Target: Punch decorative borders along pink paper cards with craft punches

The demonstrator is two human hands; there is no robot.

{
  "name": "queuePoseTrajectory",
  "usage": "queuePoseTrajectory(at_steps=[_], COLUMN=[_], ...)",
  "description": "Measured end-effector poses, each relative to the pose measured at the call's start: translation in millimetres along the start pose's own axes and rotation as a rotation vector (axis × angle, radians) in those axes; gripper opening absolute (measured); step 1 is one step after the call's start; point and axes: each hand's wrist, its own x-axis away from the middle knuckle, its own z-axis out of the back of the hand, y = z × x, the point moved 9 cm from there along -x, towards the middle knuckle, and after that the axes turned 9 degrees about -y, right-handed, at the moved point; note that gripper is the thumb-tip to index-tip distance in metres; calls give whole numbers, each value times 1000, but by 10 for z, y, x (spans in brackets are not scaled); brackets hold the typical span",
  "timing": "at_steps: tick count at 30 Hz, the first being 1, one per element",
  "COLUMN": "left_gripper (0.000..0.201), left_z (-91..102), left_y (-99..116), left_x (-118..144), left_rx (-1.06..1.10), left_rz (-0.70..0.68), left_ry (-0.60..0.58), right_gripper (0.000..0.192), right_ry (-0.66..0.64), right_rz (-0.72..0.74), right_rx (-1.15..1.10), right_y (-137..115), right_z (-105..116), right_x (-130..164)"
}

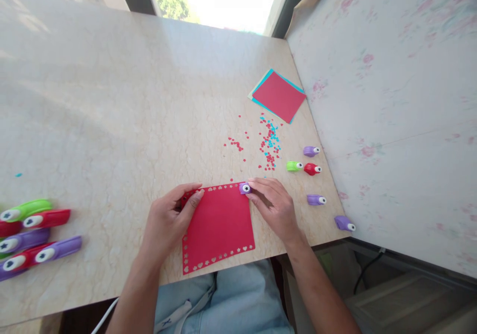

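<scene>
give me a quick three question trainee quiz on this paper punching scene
1. True or false: the right hand holds a small purple punch at the top right corner of the red paper square.
2. Which hand presses down the paper's top left corner? A) left hand B) right hand C) neither
3. Fill in: the red and blue punched bits lie between the red square and the ____ of paper sheets near the wall.

Key
1. true
2. A
3. stack
</scene>
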Motion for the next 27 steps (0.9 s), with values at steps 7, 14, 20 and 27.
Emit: queuePoseTrajectory(at_steps=[7,14,20,27], left_gripper=[45,46,44,38], left_z=[-13,-26,-2,10], left_y=[14,24,62,177], left_x=[-5,-10,2,34], left_rx=[21,40,-7,-114], left_rz=[3,-21,-93,-176], left_ry=[-4,2,43,108], right_gripper=[26,24,22,18], right_ry=[-3,22,57,77], right_rz=[12,17,40,7], right_rx=[5,-4,-13,-59], right_y=[1,-9,-19,26], right_z=[-10,8,27,36], right_x=[9,14,39,46])
